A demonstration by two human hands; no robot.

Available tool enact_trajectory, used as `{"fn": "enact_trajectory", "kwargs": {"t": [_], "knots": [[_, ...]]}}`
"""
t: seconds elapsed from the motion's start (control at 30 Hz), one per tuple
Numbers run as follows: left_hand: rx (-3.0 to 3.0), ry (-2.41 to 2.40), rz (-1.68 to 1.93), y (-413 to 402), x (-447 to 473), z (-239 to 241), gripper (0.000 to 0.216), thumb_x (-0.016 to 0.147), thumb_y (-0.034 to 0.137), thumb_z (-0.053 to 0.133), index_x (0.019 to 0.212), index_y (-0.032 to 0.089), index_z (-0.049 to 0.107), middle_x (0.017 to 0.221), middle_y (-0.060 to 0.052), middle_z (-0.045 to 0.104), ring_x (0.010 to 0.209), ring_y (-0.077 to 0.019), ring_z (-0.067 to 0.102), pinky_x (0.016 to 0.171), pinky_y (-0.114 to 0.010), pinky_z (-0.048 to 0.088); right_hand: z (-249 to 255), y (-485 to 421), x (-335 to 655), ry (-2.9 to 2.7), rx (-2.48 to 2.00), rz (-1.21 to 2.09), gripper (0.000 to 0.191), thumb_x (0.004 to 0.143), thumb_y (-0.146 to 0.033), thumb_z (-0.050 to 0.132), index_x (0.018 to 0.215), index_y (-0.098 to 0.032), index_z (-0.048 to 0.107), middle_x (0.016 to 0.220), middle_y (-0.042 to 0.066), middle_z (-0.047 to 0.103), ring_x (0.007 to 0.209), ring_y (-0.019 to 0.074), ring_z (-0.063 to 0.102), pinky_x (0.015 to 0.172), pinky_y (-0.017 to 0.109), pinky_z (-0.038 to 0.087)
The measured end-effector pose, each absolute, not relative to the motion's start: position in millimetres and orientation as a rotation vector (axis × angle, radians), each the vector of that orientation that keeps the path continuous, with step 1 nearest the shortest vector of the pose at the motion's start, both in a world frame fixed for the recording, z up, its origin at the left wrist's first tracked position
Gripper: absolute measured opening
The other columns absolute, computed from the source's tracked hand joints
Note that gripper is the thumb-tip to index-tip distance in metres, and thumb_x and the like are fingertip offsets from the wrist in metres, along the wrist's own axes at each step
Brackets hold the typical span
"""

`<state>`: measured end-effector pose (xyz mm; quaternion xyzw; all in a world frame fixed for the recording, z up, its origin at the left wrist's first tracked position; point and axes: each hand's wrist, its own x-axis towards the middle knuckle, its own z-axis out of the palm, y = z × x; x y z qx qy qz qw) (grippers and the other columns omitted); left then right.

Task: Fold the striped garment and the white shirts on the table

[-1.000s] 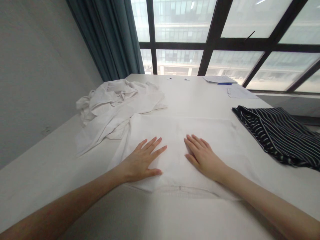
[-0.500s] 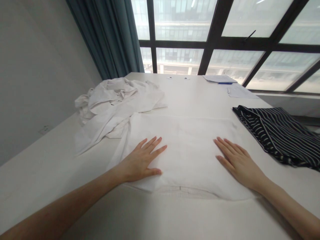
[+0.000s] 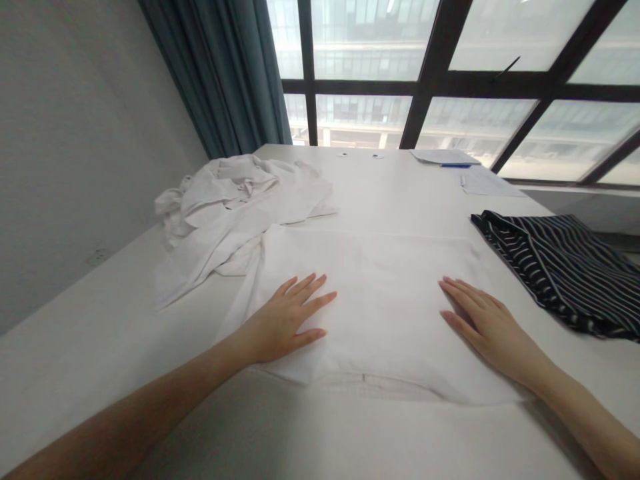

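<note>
My left hand (image 3: 283, 327) hides some white garment (image 3: 385, 300); at the table's right edge (image 3: 537, 204), the black-striped garment (image 3: 575, 273) is cut off.

white cloth heap (image 3: 240, 190), left | black striped cloth (image 3: 570, 273), right | papers (image 3: 493, 185), far right | curtain (image 3: 225, 73) beside window (image 3: 365, 53)

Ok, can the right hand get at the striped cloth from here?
Probably yes: the right hand is open, on or just above the white cloth, gripping nothing. The striped cloth lies just to its right, with nothing standing between them.
</note>
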<state>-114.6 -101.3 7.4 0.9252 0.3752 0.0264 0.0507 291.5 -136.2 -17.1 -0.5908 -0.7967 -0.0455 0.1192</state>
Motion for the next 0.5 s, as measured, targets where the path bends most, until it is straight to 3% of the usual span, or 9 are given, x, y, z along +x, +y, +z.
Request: {"fn": "enact_trajectory", "kwargs": {"t": [0.5], "knots": [[2.815, 1.137, 0.121, -100.7, -115.5, 6.4, 0.056, 0.098, 0.053, 0.038, 0.149, 0.029, 0.034, 0.161, -0.007, 0.023, 0.148, -0.0269, 0.02, 0.119, -0.049, 0.02, -15.9, -136.6, 291.0, -2.325, -1.714, -0.123, 0.058, 0.097, -0.053, 0.032, 0.144, -0.021, 0.044, 0.147, 0.01, 0.05, 0.137, 0.0261, 0.043, 0.111, 0.048, 0.037]]}}
